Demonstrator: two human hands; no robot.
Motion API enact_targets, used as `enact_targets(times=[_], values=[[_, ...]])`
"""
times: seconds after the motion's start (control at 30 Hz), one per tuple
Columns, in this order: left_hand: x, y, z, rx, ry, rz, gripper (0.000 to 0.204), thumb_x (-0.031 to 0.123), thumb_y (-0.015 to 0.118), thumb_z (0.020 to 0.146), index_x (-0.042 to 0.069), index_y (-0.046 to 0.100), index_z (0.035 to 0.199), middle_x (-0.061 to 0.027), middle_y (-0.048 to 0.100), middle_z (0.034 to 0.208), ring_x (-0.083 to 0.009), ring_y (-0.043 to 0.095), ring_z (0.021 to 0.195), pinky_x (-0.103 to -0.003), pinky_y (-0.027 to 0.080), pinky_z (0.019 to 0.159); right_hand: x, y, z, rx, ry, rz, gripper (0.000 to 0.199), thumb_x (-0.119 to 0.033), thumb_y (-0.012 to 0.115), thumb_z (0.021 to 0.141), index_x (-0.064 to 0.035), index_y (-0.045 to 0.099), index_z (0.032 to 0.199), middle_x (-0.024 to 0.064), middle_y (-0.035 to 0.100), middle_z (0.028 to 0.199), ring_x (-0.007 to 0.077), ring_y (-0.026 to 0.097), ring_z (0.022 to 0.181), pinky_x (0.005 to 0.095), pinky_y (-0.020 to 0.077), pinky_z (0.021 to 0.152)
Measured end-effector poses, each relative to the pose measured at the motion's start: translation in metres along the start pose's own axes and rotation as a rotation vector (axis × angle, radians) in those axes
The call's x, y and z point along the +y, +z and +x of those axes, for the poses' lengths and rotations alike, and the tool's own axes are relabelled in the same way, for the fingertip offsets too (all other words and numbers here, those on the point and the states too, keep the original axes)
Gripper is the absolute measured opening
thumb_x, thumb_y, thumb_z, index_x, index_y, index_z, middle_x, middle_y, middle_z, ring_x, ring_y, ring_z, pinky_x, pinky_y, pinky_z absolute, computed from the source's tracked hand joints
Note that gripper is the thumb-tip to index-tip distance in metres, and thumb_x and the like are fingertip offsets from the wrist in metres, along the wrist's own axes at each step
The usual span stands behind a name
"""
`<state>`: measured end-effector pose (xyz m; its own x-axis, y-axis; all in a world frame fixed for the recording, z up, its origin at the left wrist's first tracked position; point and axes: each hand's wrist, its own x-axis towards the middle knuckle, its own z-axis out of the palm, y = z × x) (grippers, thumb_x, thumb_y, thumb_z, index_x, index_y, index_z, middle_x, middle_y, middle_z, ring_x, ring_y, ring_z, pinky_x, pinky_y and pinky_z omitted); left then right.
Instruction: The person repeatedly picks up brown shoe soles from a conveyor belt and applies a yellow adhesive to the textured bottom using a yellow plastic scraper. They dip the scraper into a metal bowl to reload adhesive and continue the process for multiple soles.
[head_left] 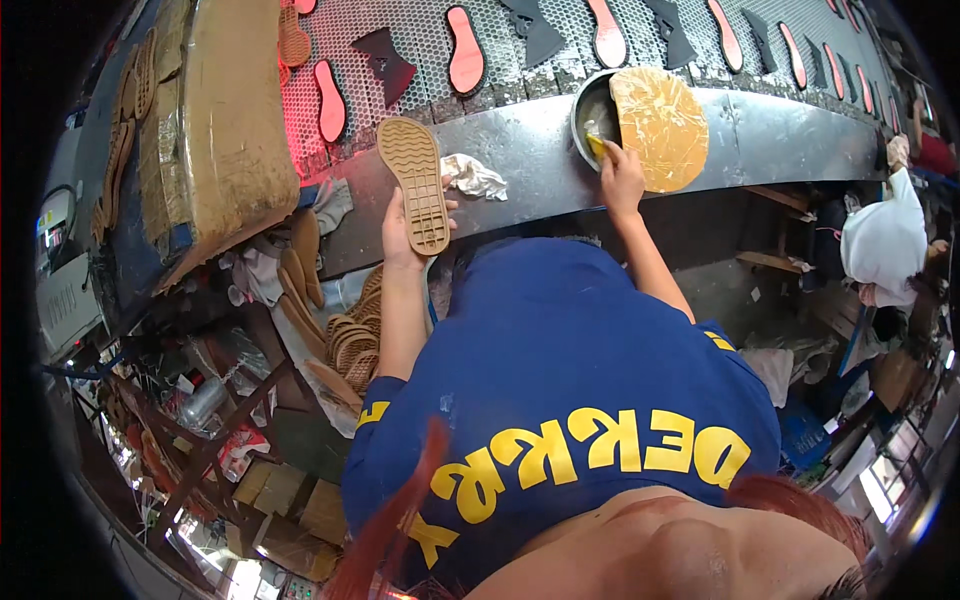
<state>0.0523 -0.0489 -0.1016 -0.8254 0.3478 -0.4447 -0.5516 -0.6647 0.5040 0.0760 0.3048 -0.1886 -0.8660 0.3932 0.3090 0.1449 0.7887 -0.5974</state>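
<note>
A tan shoe sole [410, 160], ridged tread facing up, rests in my left hand [400, 232]; the fingers wrap round its edge above the metal ledge. My right hand [622, 182] pinches a small yellow tool [597, 146] over a round grey pot [580, 115]. The tool's working end cannot be made out. An orange-tan round board, wrapped in clear film [662, 130], covers the pot's right part. Between my hands, a crumpled white cloth [474, 177] lies on the ledge.
Beyond the ledge, a mesh conveyor [550, 80] carries pink-topped soles [465, 50] and dark shoe pieces [388, 65]. A taped brown box [240, 110] stands at the left. Several tan soles [350, 340] are piled beside my left forearm. Another person in white [885, 240] is at the far right.
</note>
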Motion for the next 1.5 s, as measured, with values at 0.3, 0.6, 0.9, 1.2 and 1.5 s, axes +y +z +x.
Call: enact_targets(times=[0.3,0.6,0.9,1.2,1.5], values=[[-0.008,0.025,-0.004,0.059,0.145,0.382,0.050,0.034,0.025,0.102,0.002,0.037,0.139,-0.0230,0.059,0.119,-0.0299,0.067,0.086,-0.038,0.060,0.058,0.004,-0.020,0.013,0.051,0.185,0.323,0.020,-0.007,0.061,0.090,-0.0059,0.068,0.109,0.0101,0.059,0.090,0.0222,0.059,0.079,0.0325,0.0482,0.068],[-0.006,0.076,-0.002,-0.160,0.136,0.224,0.048,0.033,0.027,0.105,0.005,0.031,0.143,-0.0240,0.053,0.129,-0.0274,0.065,0.098,-0.034,0.057,0.078,0.002,-0.017,0.028,-0.101,0.229,0.587,0.017,-0.006,0.059,0.092,-0.0024,0.066,0.107,0.0101,0.062,0.093,0.0195,0.060,0.079,0.0296,0.0494,0.069],[-0.012,0.093,0.004,-0.243,0.112,0.062,0.065,0.052,0.024,0.100,0.003,0.038,0.140,-0.0253,0.058,0.122,-0.0264,0.067,0.087,-0.033,0.057,0.069,0.011,-0.036,0.065,-0.090,0.718,1.824,0.026,-0.012,0.053,0.097,0.0041,0.056,0.117,0.0137,0.062,0.111,0.0195,0.058,0.085,0.0300,0.0504,0.077],[-0.011,0.147,-0.010,-0.421,0.055,0.033,0.071,0.058,0.021,0.098,0.006,0.033,0.145,-0.0277,0.053,0.128,-0.0239,0.066,0.088,-0.030,0.056,0.069,-0.153,-0.137,0.098,0.041,-0.370,0.941,0.031,-0.023,0.059,0.095,0.0030,0.060,0.111,0.0207,0.060,0.120,0.0295,0.059,0.109,0.0383,0.0464,0.093],[-0.015,0.167,-0.017,-0.541,-0.012,0.021,0.076,0.064,0.020,0.096,0.008,0.030,0.147,-0.0244,0.053,0.129,-0.0219,0.065,0.089,-0.029,0.055,0.073,-0.182,-0.138,0.104,0.099,-0.478,0.746,0.028,-0.019,0.065,0.091,0.0038,0.063,0.107,0.0196,0.063,0.115,0.0287,0.063,0.103,0.0351,0.0496,0.089]])
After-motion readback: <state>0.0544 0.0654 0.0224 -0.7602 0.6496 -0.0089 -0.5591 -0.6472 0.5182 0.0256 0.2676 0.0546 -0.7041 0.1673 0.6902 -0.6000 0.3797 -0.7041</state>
